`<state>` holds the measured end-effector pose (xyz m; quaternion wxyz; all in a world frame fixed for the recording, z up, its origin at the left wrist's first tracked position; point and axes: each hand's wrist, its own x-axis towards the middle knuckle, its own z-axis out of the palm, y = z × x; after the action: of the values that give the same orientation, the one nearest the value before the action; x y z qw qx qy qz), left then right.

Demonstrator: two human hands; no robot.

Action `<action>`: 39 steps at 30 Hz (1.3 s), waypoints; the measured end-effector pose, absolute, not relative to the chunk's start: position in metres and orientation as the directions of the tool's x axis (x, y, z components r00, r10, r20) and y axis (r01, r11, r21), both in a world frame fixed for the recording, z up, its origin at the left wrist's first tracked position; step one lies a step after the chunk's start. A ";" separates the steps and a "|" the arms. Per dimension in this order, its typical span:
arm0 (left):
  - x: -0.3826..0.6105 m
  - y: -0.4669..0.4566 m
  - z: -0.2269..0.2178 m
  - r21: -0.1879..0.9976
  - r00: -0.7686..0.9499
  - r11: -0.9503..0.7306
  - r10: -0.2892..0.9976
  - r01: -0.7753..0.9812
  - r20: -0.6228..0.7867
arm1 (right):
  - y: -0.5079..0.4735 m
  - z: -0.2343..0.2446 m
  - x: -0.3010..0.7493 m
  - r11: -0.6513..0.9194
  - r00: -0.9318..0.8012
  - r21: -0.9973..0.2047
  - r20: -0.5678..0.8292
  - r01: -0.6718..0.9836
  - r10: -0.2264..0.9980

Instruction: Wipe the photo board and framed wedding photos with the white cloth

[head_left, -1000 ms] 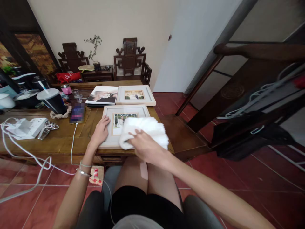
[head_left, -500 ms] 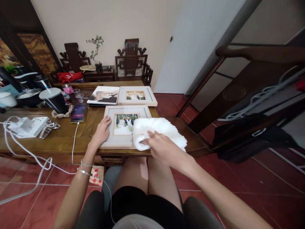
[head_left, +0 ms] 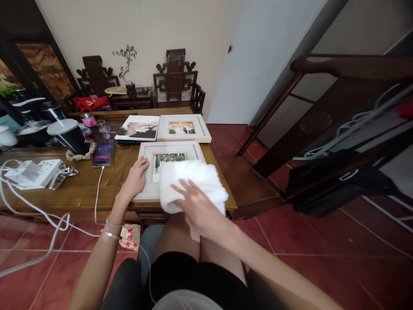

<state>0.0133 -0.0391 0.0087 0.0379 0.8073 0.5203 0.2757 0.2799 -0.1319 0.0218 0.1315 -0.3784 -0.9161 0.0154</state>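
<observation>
The white cloth (head_left: 192, 180) lies bunched over the right half of the near picture frame (head_left: 146, 172), covering part of the photo and the frame's lower right corner. A fold of it hangs past the front edge of the wooden surface (head_left: 80, 189) toward the person's knees. The right hand (head_left: 200, 207) rests flat on top of the cloth with its fingers (head_left: 181, 188) spread apart, pressing down rather than clamped on it. The left hand (head_left: 135, 178) lies open on the frame's left border, fingers loosely together and flat, pinning the frame to the surface. The frame sits close to the front edge, so a hard sideways push through the cloth could likely skid it toward the lap or off the edge if the left palm slips. Heavy pressure over the centre could also strain the glazing. Just behind lie a second frame (head_left: 183, 128) and a flat photo print (head_left: 138, 128), near enough to be knocked by a long stroke. To the left are a phone (head_left: 103, 153) on its white cable (head_left: 98, 189), a dark cup with a straw (head_left: 69, 135) and a power strip (head_left: 35, 172). A snagged cable could pull the phone or tip the cup.
</observation>
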 end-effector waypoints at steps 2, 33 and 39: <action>0.012 -0.038 0.008 0.338 0.328 -0.473 0.853 0.813 0.405 | -0.136 0.030 0.312 0.666 -0.627 -0.147 0.241 0.731 0.741; 0.014 -0.040 0.006 0.391 0.315 -0.466 0.864 0.793 0.392 | 0.055 0.049 0.285 0.595 -0.608 0.134 0.117 0.793 0.785; 0.017 -0.043 0.007 0.408 0.277 -0.447 0.869 0.796 0.411 | 0.022 0.065 0.328 0.545 -0.553 0.105 0.068 0.832 0.831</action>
<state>0.0170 -0.0433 0.0073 0.0611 0.7967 0.5224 0.2977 0.3280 0.0218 0.0646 0.0049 -0.4729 -0.8789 -0.0623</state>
